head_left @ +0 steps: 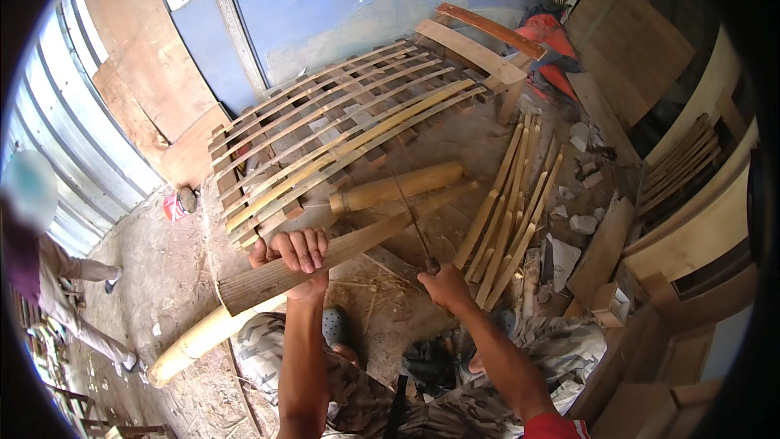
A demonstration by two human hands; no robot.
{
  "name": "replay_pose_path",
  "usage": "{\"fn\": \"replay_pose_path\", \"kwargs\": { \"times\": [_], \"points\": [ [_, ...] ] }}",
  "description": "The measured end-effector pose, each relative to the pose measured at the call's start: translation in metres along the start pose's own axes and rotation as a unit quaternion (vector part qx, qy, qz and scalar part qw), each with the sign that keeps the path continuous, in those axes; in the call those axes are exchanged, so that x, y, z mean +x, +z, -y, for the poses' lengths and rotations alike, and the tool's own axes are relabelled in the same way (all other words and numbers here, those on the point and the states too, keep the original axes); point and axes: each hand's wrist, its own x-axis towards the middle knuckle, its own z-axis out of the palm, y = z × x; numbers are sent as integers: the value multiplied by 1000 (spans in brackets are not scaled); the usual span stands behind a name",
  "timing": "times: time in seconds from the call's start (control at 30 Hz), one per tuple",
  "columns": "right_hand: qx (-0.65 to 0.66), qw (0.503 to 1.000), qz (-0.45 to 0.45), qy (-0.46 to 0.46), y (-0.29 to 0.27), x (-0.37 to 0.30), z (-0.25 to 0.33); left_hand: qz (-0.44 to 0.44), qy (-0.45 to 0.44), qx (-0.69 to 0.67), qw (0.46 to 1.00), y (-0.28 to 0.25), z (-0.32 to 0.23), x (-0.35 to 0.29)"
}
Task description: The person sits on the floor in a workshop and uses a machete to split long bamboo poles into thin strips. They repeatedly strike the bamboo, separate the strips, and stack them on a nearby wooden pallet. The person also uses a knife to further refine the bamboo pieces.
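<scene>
My left hand (299,254) is wrapped around a long, brownish piece of split bamboo (357,245), which slants up to the right across the middle of the view. In my right hand (445,286) is the dark handle of a long, thin-bladed tool (416,223). Its blade points away from me and crosses the bamboo near its far part; whether it touches cannot be told. The blade appears nearly edge-on, so its exact kind is unclear. Under the left end of the held piece lies a thick yellow bamboo pole (191,345). Another round bamboo length (398,185) lies just beyond.
A slatted bamboo frame (325,126) spreads across the floor ahead. Split bamboo strips (508,219) lie in a bundle to the right, near stone rubble (582,226). A wooden bench (471,49) stands at the back. At the left edge is another person (61,276).
</scene>
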Motion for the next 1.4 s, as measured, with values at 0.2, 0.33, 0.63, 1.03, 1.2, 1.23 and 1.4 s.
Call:
{"fn": "replay_pose_path", "kwargs": {
  "times": [0.2,0.33,0.63,1.03,1.2,1.23,1.4],
  "points": [
    [-221,946,-131,-200,29,-43,36,-35,18,8,999,-9,-9,2],
    [-300,944,-124,-50,-6,23,-9,-26,3,-1,1000,-21,-9,-8],
    [152,979,111,82,-1,26,-21,-27,13,-19,999,-33,-15,1],
    [-281,929,-193,-145,17,13,-27,-66,16,-12,998,-21,-18,-9],
    [-77,996,20,44,-10,18,-4,-65,5,-14,998,-23,-4,0],
    [103,985,84,107,-7,5,7,-58,3,-9,998,-22,-5,-1],
    [-166,985,-38,-40,6,-14,17,-62,6,-14,998,-11,0,5]
  ]
}}
